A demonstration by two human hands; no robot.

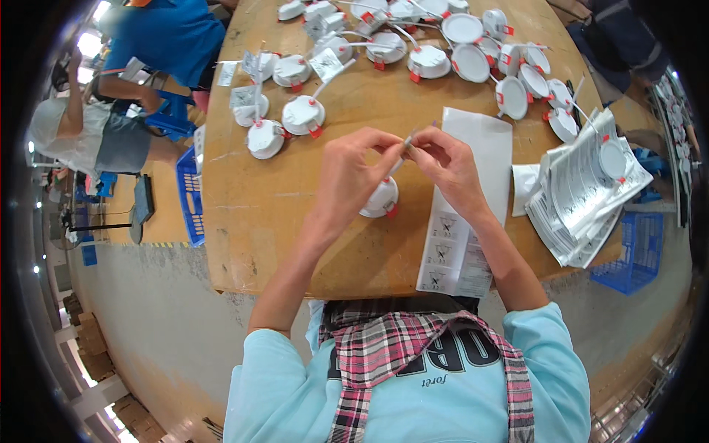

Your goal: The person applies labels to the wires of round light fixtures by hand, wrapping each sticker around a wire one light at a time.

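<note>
A round white downlight (380,201) with red spring clips lies on the table just below my hands, partly covered by my left hand. Its white cable (396,164) rises from it to my fingertips. My left hand (354,173) is closed in a pinch on the cable near its end. Opposite it, my right hand (450,166) also pinches at the cable end, fingertips almost touching the left ones. A small pale bit shows between the fingers, too small to make out. Beneath my right wrist lies a white label sheet (478,140) with printed symbols.
Several white downlights (303,114) with cables, some tagged, spread over the far half of the wooden table (251,236). A stack of label sheets (580,199) lies at the right edge, a downlight (612,159) on top. Blue crates (190,199) stand beside the table. Other people work at far left.
</note>
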